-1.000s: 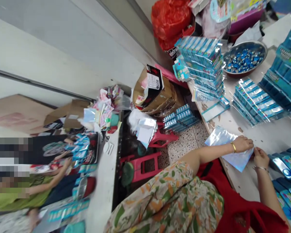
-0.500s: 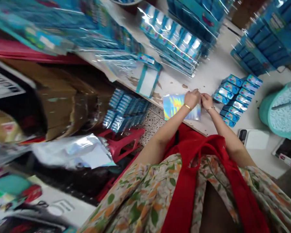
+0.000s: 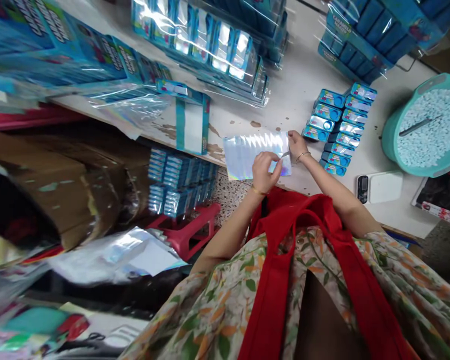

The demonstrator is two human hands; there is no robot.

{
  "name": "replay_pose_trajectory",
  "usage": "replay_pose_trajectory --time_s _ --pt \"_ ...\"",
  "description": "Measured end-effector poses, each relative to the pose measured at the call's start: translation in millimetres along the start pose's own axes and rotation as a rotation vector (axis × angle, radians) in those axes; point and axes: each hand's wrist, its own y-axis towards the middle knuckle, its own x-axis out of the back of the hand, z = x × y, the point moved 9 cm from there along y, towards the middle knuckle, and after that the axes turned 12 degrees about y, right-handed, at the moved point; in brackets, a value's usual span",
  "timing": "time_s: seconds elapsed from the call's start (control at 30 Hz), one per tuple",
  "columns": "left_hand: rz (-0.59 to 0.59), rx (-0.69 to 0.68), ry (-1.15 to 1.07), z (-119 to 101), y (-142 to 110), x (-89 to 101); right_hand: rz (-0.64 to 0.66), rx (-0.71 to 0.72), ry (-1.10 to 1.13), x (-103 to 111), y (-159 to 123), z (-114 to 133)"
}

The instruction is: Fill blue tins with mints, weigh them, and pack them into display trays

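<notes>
In your head view, the shiny sheet [image 3: 240, 155] lies on the table [image 3: 262, 117] at eleven o'clock from you, your right hand [image 3: 297, 145] pinching its edge, probably to keep it still, while your left hand [image 3: 265, 172], lower at eight o'clock, nips a thin grey bit [image 3: 285, 154].

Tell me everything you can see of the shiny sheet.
The sheet is nearly flat, rectangular and silvery, with bluish, rainbow-tinted glare; it looks like glossy plastic or foil. It lies on the table, one corner jutting past the near edge. The left hand covers part of its near side; the right hand touches its far right corner. Whether it opens is unclear.
</notes>
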Motion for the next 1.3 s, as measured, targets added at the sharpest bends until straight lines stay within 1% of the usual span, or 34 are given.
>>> replay_pose_trajectory --time_s 0.03,0.07,0.1,0.13,0.17,0.2,0.27,0.33,0.4,0.43,0.5,0.57,0.63,0.7,0.77,0.87,0.93,1.0,1.1,1.17,1.23,1.3 --pt "-0.059 0.069 -0.086 -6.2 -3.3 14.5 -0.024 0.012 0.016 3.4 -10.6 4.7" --pt "-0.105 0.153 -0.185 -10.3 -5.4 23.8 -0.038 0.029 0.035 7.5 -24.0 9.2" --pt "-0.129 0.24 -0.29 -13.3 -6.4 26.8 -0.041 0.046 0.061 12.4 -39.8 12.9" --pt "-0.133 0.317 -0.394 -16.7 -5.9 23.6 -0.034 0.056 0.098 18.8 -57.1 15.1" --pt "-0.119 0.374 -0.491 -21.4 -4.1 15.4 -0.028 0.058 0.14 27.5 -75.3 15.8" --pt "-0.09 0.41 -0.576 -27.8 -1.0 3.4 -0.027 0.048 0.185 38.6 -93.2 14.8" --pt "-0.003 0.433 -0.701 -44.3 6.2 -27.2 -0.052 0.006 0.316 67.4 -125.6 10.0" --pt "0.096 0.425 -0.786 -62.6 10.6 -60.3 -0.117 -0.02 0.487 100.8 -151.0 6.4" --pt "0.189 0.426 -0.835 -78.5 10.1 -91.6 -0.211 -0.019 0.605 132.7 -169.1 4.9" --pt "0.231 0.433 -0.841 -84.5 8.2 -105.6 -0.263 -0.013 0.613 146.6 -175.9 4.4" --pt "0.306 0.454 -0.823 -92.6 3.1 -129.7 -0.351 0.006 0.54 168.4 -185.1 3.6" --pt "0.368 0.47 -0.769 -96.0 -1.8 -147.8 -0.415 0.045 0.447 183.1 -189.1 2.9" --pt "0.403 0.462 -0.672 -95.8 -3.7 -159.1 -0.456 0.106 0.345 193.4 -188.9 2.8" --pt "0.391 0.402 -0.512 -94.7 -0.5 -162.0 -0.486 0.155 0.206 201.5 -185.6 2.7" --pt "0.344 0.309 -0.305 -94.9 5.8 -159.7 -0.501 0.182 0.072 207.9 -180.1 1.9" --pt "0.299 0.218 -0.031 -96.1 12.3 -158.6 -0.504 0.213 -0.06 215.9 -171.0 0.1" --pt "0.303 0.202 0.078 -95.8 13.2 -161.7 -0.493 0.231 -0.134 219.5 -165.4 -1.7" --pt "0.322 0.19 0.142 -95.4 12.0 -166.6 -0.476 0.242 -0.193 221.3 -160.2 -5.4" --pt "0.339 0.184 0.189 -90.6 8.6 -173.3 -0.459 0.235 -0.205 220.7 -153.3 -16.0" --pt "0.326 0.207 0.198 -82.5 6.3 -176.2 -0.466 0.2 -0.13 218.6 -150.5 -27.1" --pt "0.306 0.268 0.196 -70.7 3.4 -179.4 -0.476 0.174 -0.043 214.9 -150.1 -35.9" --pt "0.291 0.346 0.183 -59.7 0.1 -183.6 -0.461 0.187 -0.048 210.9 -152.2 -36.6"
